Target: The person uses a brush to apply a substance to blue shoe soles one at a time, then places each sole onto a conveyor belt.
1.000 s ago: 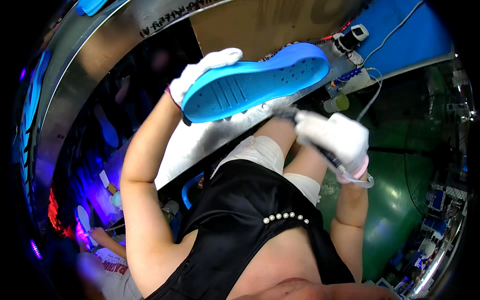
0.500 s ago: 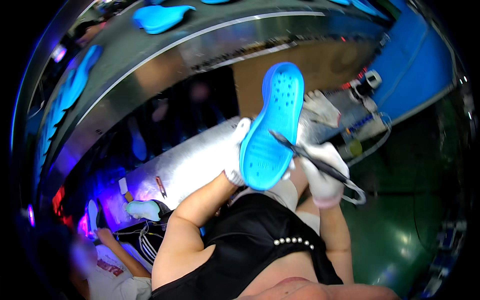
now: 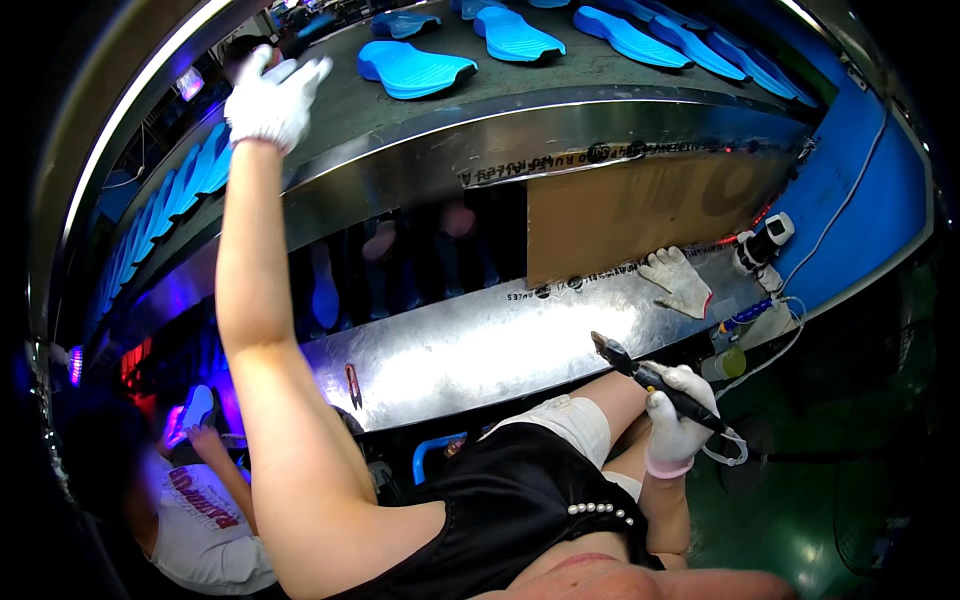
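My left hand [image 3: 272,100], in a white knit glove, reaches far up and left over the dark conveyor belt. Its fingers are spread with nothing between them. Just beyond the fingertips is a blurred dark-and-blue shape I cannot make out. A blue shoe sole [image 3: 415,72] lies on the belt to the right of this hand. Low at the right, over my lap, my gloved right hand [image 3: 680,415] is wrapped round a black air nipper [image 3: 655,385] with a metal tip pointing up and left and a pale hose at its rear.
Blue soles [image 3: 165,205] line the belt's left stretch, and several lie along its far side. On the metal bench [image 3: 480,355] lie red-handled snips [image 3: 353,386] and a spare white glove [image 3: 677,280]. A cardboard sheet [image 3: 650,215] stands behind. A co-worker [image 3: 200,510] sits at lower left, handling a sole.
The blue sole has left my left hand, which has swung up and left to the belt and opened. My right hand still holds the air nipper. The view has shifted.
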Tool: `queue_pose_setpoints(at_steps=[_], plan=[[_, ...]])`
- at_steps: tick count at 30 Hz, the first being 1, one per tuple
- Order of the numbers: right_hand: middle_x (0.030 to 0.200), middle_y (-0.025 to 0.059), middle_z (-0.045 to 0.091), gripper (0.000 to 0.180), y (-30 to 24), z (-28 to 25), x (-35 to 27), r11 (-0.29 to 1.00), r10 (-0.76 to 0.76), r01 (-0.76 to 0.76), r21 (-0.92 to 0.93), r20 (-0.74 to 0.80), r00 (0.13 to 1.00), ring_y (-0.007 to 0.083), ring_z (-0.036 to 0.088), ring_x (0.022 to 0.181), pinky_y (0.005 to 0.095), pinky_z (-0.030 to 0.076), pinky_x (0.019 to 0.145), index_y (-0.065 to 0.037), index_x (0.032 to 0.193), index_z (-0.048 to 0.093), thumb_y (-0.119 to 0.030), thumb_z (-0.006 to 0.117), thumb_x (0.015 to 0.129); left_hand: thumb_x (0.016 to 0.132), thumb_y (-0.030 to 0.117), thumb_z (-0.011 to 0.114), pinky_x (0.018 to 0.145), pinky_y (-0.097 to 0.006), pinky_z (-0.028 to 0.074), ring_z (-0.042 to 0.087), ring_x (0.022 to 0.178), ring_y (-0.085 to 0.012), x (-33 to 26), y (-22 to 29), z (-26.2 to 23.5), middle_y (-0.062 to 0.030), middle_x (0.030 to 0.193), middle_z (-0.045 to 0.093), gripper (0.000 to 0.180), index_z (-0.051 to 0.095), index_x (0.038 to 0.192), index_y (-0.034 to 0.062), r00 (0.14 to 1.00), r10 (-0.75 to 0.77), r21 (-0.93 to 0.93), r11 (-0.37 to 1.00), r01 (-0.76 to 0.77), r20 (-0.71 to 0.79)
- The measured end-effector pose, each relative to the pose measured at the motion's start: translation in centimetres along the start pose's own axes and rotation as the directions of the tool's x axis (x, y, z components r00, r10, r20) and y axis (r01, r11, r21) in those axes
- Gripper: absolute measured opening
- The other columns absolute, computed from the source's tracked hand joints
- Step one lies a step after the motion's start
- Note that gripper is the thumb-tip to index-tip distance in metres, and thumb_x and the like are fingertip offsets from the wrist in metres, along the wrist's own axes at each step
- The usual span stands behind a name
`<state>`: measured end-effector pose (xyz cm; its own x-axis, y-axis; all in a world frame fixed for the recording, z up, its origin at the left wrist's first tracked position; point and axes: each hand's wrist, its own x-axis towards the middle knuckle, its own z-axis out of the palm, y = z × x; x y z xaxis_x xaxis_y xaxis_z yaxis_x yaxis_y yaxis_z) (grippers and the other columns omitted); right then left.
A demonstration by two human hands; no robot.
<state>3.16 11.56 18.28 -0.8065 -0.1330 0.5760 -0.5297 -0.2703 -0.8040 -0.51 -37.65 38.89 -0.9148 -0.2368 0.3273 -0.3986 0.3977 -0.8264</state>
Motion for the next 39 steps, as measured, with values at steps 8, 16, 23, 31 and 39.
queue_pose_setpoints(at_steps=[8,16,23,31,39], plan=[[0.096,0.0163,0.066,0.026,1.1,-1.4,-0.9,0.973,0.223,-0.229,-0.035,-0.133,0.966,0.0153,0.063,0.075,0.0248,0.052,0.067,0.006,0.101,0.059,0.012,0.061,0.076,0.089,0.018,0.046,0.087,-0.049,0.049,0.057,0.109,-0.0406,-9.0,-5.7,8.9,-0.0215,0.114,0.062,0.028,0.063,0.108,0.0049,0.868,-0.244,-0.384,0.822,0.421,0.432],[0.094,0.0103,0.065,0.021,2.0,-1.7,-0.8,0.931,0.361,-0.365,0.017,-0.197,0.911,0.0093,0.061,0.072,0.0188,0.050,0.060,0.005,0.108,0.060,-0.003,0.062,0.088,0.081,0.014,0.072,0.087,-0.035,0.047,0.061,0.098,-0.0266,-10.6,3.2,2.9,-0.0143,0.101,0.065,0.023,0.064,0.095,-0.0034,0.773,-0.602,-0.945,0.326,0.012,-0.198],[0.090,0.0095,0.067,0.022,4.1,-3.6,-1.1,0.869,0.475,-0.488,0.082,-0.414,0.777,0.0093,0.062,0.070,0.0182,0.050,0.054,0.005,0.106,0.060,0.004,0.063,0.084,0.075,-0.005,0.072,0.079,-0.037,0.050,0.059,0.089,-0.0224,-20.4,20.0,-9.3,-0.0127,0.105,0.061,0.017,0.059,0.084,0.0002,0.697,-0.650,-0.916,-0.005,-0.400,-0.301],[0.075,0.0030,0.062,0.016,7.4,-6.0,-1.4,0.876,0.477,-0.425,0.226,-0.526,0.704,0.0078,0.056,0.058,0.0214,0.046,0.052,0.003,0.098,0.063,-0.006,0.066,0.085,0.067,0.001,0.081,0.086,-0.039,0.050,0.059,0.105,-0.0300,-26.3,36.6,-9.8,-0.0193,0.115,0.057,0.024,0.060,0.078,0.0040,0.978,-0.053,-0.881,-0.426,-0.206,-0.202],[0.074,0.0021,0.061,0.016,7.5,-5.2,-1.8,0.787,0.616,-0.458,0.414,-0.481,0.624,0.0075,0.054,0.056,0.0218,0.046,0.050,0.002,0.100,0.064,-0.010,0.065,0.088,0.086,0.075,0.035,0.071,-0.041,0.051,0.058,0.103,-0.0350,-20.7,38.8,-9.6,-0.0235,0.134,0.047,0.087,0.043,0.135,0.0041,0.528,0.849,0.601,-0.430,0.674,0.015]])
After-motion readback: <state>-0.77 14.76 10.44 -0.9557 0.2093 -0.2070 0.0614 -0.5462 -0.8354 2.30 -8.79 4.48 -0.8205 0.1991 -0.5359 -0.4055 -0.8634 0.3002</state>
